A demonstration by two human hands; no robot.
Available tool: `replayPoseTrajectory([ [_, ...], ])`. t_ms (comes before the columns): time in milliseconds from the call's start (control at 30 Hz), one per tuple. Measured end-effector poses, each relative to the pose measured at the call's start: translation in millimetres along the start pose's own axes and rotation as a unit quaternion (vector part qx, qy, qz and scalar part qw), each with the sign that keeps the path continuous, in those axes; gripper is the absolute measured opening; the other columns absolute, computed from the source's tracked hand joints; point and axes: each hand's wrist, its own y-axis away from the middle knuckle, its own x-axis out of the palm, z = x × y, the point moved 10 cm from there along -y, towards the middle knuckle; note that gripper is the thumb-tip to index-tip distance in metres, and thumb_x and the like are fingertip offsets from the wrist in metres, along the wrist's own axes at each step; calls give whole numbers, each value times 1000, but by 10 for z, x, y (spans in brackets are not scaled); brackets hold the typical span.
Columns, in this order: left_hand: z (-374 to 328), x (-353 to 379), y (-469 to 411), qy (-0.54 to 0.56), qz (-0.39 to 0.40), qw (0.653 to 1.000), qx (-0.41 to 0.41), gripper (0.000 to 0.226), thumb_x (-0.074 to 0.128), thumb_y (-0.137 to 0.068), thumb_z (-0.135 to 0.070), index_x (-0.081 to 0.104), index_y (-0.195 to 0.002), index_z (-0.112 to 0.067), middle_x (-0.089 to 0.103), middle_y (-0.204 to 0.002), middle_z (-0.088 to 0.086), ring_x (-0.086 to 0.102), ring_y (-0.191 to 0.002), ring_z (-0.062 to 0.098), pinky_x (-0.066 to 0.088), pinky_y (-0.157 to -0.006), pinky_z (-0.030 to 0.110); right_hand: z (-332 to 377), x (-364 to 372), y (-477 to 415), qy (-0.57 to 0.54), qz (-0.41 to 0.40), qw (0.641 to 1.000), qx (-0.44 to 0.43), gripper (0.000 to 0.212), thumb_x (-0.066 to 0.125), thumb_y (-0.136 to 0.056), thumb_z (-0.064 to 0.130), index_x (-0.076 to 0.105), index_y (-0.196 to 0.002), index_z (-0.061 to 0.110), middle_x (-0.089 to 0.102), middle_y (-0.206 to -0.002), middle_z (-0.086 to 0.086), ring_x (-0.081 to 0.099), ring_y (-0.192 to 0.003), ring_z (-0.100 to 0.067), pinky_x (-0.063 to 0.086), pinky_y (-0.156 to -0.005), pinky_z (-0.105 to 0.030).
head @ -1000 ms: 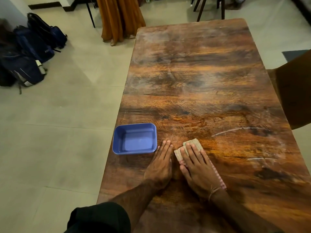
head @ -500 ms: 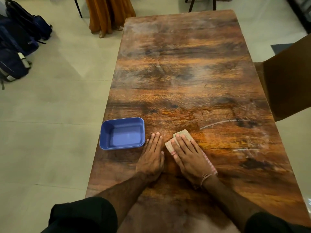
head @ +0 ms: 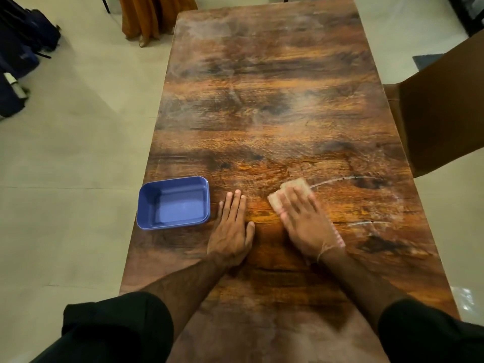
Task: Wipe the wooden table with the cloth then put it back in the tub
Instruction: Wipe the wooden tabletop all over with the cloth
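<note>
Nearest the camera, two dark sleeves (head: 117, 326) frame the near end of the desk (head: 275, 113), and both forearms reach forward over it. The left hand (head: 230, 229) lies flat on the wood with its fingers straight and together, holding nothing, just right of the tub (head: 174, 208) and apart from it. The right hand (head: 303, 221) is also flat, its straight fingers pressing down on the cloth (head: 294, 184). It looks blurred, which suggests a wiping stroke in progress. The cloth lies on the desk under that palm, with pale folded edges showing past the fingertips and a pinkish strip by the wrist. The blue tub sits empty near the desk's left edge. Just past the cloth, a white curved streak (head: 340, 179) and a shorter one to its right mark the wood, and farther up the top looks hazy and dull. By that showing the wiping is early: only the near patch is likely covered, most of the surface is left, and the return of the cloth to the tub is not yet done. Beyond lie a brown chair (head: 440, 113) at the right, orange fabric (head: 154, 17) at the far end, and dark bags (head: 21, 48) on the floor (head: 78, 153).
</note>
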Motion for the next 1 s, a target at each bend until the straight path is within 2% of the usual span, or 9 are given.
replayPoseTrajectory([
  [100,-62,41,-87,-3,3,1000,3,73,21,-103,-46,2,-165,-12,-8,-172,5,-19,-157,14,-18,-125,35,-342,-119,-174,-31,-34,992,118,62,11,-106,43,5,-163,20,2,-171,-4,-1,-158,-21,2,-127,-45],
  [167,-157,72,-133,-2,3,1000,10,73,20,-103,-46,3,-165,-11,-8,-172,5,-19,-157,14,-14,-127,38,-252,-126,-137,-34,-55,987,145,63,13,-106,42,5,-164,19,3,-171,-5,-1,-158,-22,3,-127,-47],
  [367,-287,54,-107,25,-38,999,-22,73,22,-102,-46,9,-164,-10,-1,-173,6,-12,-158,16,-7,-129,40,90,-16,224,-2,-3,998,-63,59,20,-109,43,11,-164,23,6,-171,-1,-1,-158,-18,2,-127,-43],
  [500,-56,-4,53,58,-66,994,-67,74,26,-102,-49,13,-164,-11,1,-173,4,-11,-158,13,-8,-128,36,-174,-117,-74,-15,-45,996,75,59,22,-108,41,15,-164,21,13,-171,-4,9,-158,-23,9,-127,-45],
  [567,70,19,157,79,-62,991,-88,73,27,-102,-51,10,-164,-15,0,-173,0,-12,-158,10,-4,-128,36,86,-92,-130,-32,-48,993,103,60,22,-107,39,15,-163,20,11,-171,-5,7,-158,-25,8,-126,-47],
  [667,168,-5,326,99,-79,987,-103,71,31,-102,-48,17,-163,-15,11,-173,2,-1,-159,12,10,-129,41,787,86,-38,-15,-4,998,-58,59,23,-107,39,14,-163,22,10,-171,-4,0,-158,-22,5,-126,-47],
  [800,245,-20,469,119,-93,980,-129,69,36,-100,-47,26,-160,-15,23,-169,3,14,-157,16,19,-127,40,911,82,-175,2,31,985,-168,57,22,-108,42,15,-163,28,9,-171,2,1,-158,-18,6,-127,-44],
  [900,247,-19,464,122,-96,978,-136,69,36,-100,-48,25,-160,-16,23,-168,4,16,-155,17,17,-127,39,917,-15,-719,13,26,981,-194,55,20,-109,43,20,-162,28,18,-169,1,9,-157,-20,10,-127,-45],
  [1000,245,-18,457,115,-95,981,-122,69,36,-100,-46,23,-161,-16,20,-170,1,12,-157,15,9,-126,33,989,-134,-1359,16,-1,988,-151,57,20,-107,41,27,-161,24,26,-167,-3,19,-155,-24,15,-126,-46],
])
